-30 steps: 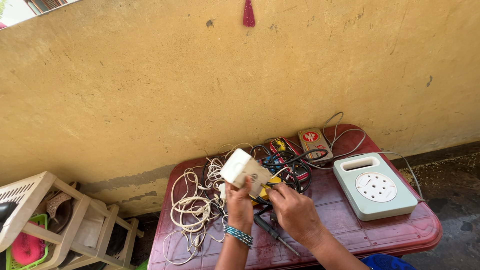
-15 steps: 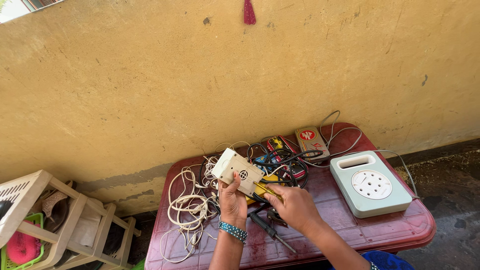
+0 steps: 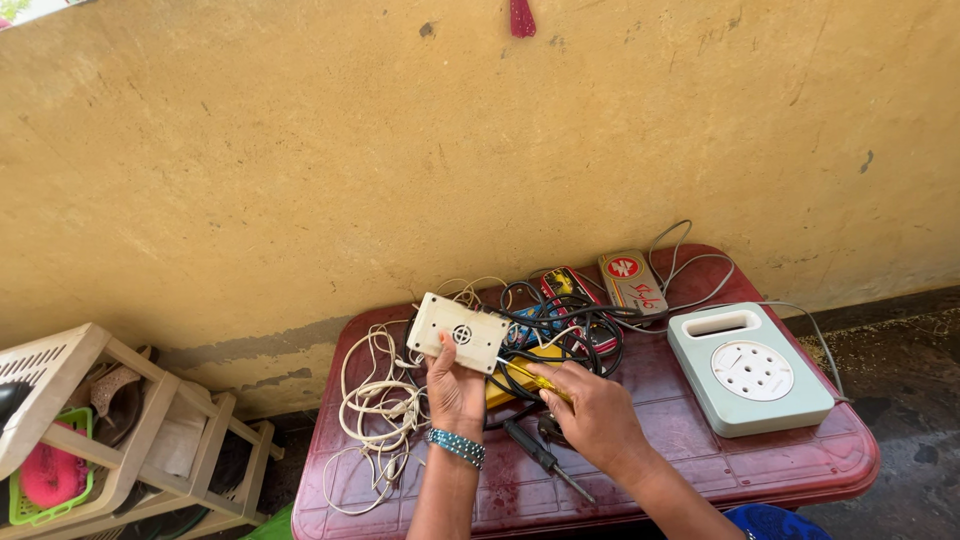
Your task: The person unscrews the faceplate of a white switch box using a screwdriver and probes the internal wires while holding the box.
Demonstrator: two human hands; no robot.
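Observation:
My left hand (image 3: 455, 392) holds a cream rectangular switch box (image 3: 458, 332) over a dark red plastic table (image 3: 700, 460); a beaded bracelet is on that wrist. My right hand (image 3: 590, 410) grips a yellow-handled screwdriver (image 3: 530, 377) whose tip points at the box's right end. A second, black-handled screwdriver (image 3: 545, 460) lies on the table below my hands. A tangle of black, red and blue wires (image 3: 570, 325) sits just behind the box.
A pale green round-socket extension box (image 3: 750, 368) stands at the table's right. A coil of white cable (image 3: 375, 410) lies on the left side. A small printed tin (image 3: 632, 281) rests at the back. A yellow wall rises behind. A slatted rack (image 3: 110, 430) stands at left.
The switch box has turned from tilted upright to lying more level in my left hand. My right hand has brought the yellow screwdriver closer to its right end. The camera view shifted slightly.

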